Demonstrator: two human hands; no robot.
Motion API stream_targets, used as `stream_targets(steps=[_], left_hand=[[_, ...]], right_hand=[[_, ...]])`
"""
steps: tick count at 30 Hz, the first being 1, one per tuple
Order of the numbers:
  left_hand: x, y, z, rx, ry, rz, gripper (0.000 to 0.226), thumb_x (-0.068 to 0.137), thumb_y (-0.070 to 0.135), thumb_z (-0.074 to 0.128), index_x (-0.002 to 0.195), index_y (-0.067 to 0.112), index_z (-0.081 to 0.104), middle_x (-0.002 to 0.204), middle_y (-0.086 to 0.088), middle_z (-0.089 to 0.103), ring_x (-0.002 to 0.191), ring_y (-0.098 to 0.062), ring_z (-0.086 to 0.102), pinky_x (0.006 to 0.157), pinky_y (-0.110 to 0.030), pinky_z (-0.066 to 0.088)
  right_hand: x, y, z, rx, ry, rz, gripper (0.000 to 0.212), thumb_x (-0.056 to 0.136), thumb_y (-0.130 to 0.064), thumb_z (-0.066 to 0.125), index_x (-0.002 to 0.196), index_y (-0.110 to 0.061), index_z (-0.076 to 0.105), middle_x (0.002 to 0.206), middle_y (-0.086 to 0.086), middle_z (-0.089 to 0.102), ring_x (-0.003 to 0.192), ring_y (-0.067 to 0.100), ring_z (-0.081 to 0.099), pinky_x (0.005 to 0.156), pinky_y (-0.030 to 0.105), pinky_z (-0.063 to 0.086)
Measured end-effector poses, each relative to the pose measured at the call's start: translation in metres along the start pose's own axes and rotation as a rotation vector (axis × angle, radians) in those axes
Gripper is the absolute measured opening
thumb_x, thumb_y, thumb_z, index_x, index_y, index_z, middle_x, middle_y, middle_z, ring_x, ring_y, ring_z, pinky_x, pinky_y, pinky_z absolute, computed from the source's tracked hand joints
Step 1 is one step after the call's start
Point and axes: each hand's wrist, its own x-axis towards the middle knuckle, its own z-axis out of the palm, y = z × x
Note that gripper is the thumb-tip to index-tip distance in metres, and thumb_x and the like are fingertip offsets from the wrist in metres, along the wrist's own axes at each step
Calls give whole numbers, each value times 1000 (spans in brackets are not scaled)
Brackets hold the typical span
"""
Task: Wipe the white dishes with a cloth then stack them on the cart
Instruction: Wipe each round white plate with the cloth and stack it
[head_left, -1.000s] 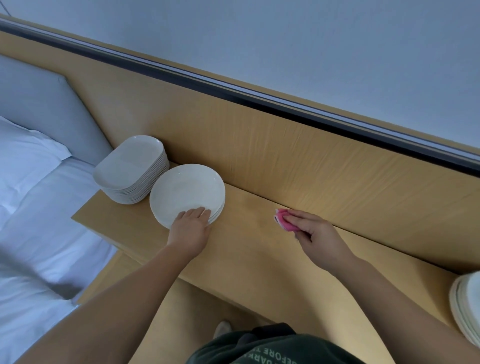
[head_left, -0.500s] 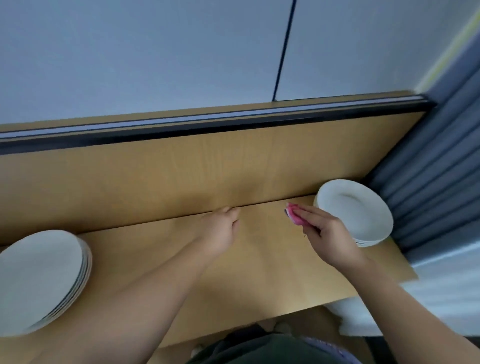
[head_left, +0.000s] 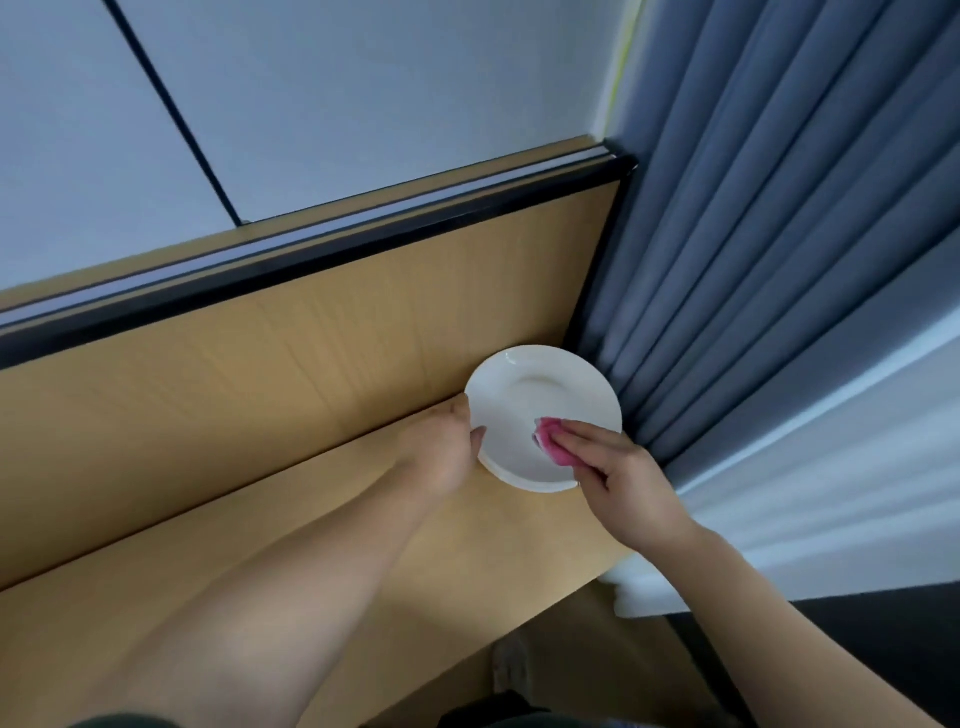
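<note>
White round ceramic plate (head_left: 540, 410), topmost of a small stack at the right end of the tan wooden shelf (head_left: 363, 519), just beside the grey-blue pleated curtain (head_left: 779, 260): half a second ago neither hand touched it; now the left hand (head_left: 441, 452) grips its left rim, thumb over the edge, and the right hand (head_left: 618, 483) presses the crumpled pink cloth (head_left: 550, 441) onto its face with fairly straight fingers. Wiping of this dish is judged begun. Contents of plate: the cloth only; no cart in view.
</note>
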Motion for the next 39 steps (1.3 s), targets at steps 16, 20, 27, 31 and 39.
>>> stream_targets(steps=[16, 20, 27, 31, 39], left_hand=[[37, 39, -7, -331, -110, -338, 42, 82, -2, 53, 122, -1, 40, 125, -15, 44, 94, -30, 61, 65, -32, 44], [40, 41, -10, -443, -79, -379, 43, 87, -2, 50, 126, -4, 33, 117, -18, 53, 95, -32, 62, 66, -32, 40], [31, 33, -10, -674, 32, -358, 26, 87, 13, 56, 102, 15, 35, 91, -2, 61, 75, -20, 59, 52, -27, 39], [14, 19, -24, -765, 60, -350, 25, 87, 23, 53, 107, 19, 39, 84, 7, 56, 73, -13, 56, 51, -26, 36], [-58, -40, -35, -761, 129, -397, 25, 86, 16, 44, 109, 26, 44, 86, 8, 59, 78, -14, 57, 58, -28, 43]], right_hand=[[17, 20, -18, 62, -103, -27, 35, 96, 1, 55, 127, -11, 64, 134, -10, 58, 124, 1, 53, 106, 25, 42], [20, 19, -25, 35, -92, -34, 36, 95, 0, 56, 127, -14, 64, 134, -10, 58, 125, 1, 52, 107, 26, 42], [21, 15, -36, 12, -69, -36, 37, 95, 2, 55, 127, -13, 64, 135, -9, 58, 127, 4, 51, 109, 28, 40], [27, 10, -34, 21, -65, -38, 39, 94, 7, 54, 127, -12, 64, 135, -7, 58, 127, 4, 51, 108, 32, 42], [48, -28, 12, 51, -91, -138, 43, 90, 11, 54, 122, -14, 67, 131, -9, 61, 123, 6, 56, 104, 39, 47]])
